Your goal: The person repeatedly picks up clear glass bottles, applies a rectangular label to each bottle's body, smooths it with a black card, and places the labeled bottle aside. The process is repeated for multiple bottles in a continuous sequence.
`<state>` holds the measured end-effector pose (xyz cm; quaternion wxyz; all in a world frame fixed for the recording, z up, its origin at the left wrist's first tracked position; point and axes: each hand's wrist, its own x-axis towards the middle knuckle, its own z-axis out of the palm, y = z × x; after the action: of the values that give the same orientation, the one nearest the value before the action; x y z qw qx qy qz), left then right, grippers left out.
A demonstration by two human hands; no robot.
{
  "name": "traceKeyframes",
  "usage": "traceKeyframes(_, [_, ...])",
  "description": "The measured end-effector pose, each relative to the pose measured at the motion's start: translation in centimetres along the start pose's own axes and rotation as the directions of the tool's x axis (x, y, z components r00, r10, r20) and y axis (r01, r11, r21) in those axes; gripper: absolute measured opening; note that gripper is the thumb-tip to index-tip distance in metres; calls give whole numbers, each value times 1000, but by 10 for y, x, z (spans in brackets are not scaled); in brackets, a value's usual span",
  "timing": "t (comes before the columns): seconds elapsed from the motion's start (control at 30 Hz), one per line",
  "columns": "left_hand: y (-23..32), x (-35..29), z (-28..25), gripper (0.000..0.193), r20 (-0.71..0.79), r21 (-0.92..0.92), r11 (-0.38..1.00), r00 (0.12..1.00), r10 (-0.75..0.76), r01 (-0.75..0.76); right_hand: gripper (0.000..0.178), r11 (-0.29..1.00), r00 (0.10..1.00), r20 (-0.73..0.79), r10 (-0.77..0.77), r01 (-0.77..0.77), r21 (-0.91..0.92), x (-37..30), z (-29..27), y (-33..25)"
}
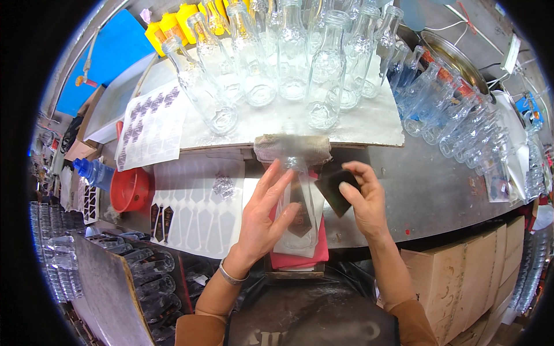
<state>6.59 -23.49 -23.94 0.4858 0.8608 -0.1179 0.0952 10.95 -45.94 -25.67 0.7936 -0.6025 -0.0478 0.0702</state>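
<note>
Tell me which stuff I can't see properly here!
In the head view:
1. Some of the left side of the bottle between the hands: behind the left hand.
2. Part of the black card: under the thumb of the right hand.
3. Insides of the cardboard boxes: hidden by cardboard.
4. Bottom of the apron: cut off by the lower edge.

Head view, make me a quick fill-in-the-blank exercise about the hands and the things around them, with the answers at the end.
The person's ____ hand holds the flat dark tool.
The clear bottle nearest the left hand is made of ____.
The bowl on the picture's left is coloured ____.
Missing words: right; glass; red.
</note>
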Motion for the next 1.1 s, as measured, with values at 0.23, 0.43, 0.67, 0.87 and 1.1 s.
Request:
traceKeyframes(0.23, [-1, -2, 5, 78, -11, -195, 975, 994, -108, 104, 27, 763, 905, 241, -350, 425, -488, 54, 35, -33])
traceKeyframes(0.43, [-5, -4, 8, 86, -35, -254, 963, 994, -105, 93, 27, 774, 892, 341, -296, 433, -461, 59, 41, -44])
traceKeyframes(0.67, [-4, -4, 9, 87, -38, -259, 961, 993, -109, 96, 28, 609, 839, 431, -332, 539, -582, 65, 47, -52])
traceKeyframes(0.87, [-4, -4, 9, 90, -19, -273, 956, 993, -119, 109, 27, 492, 779, 497, -382, 626, -605, 67, 55, -65])
traceKeyframes(1.1, [-7, -10, 7, 87, -48, -308, 945, 991, -126, 106, 31, 327, 601, 555, -575, 791, -518, 45, 62, -57])
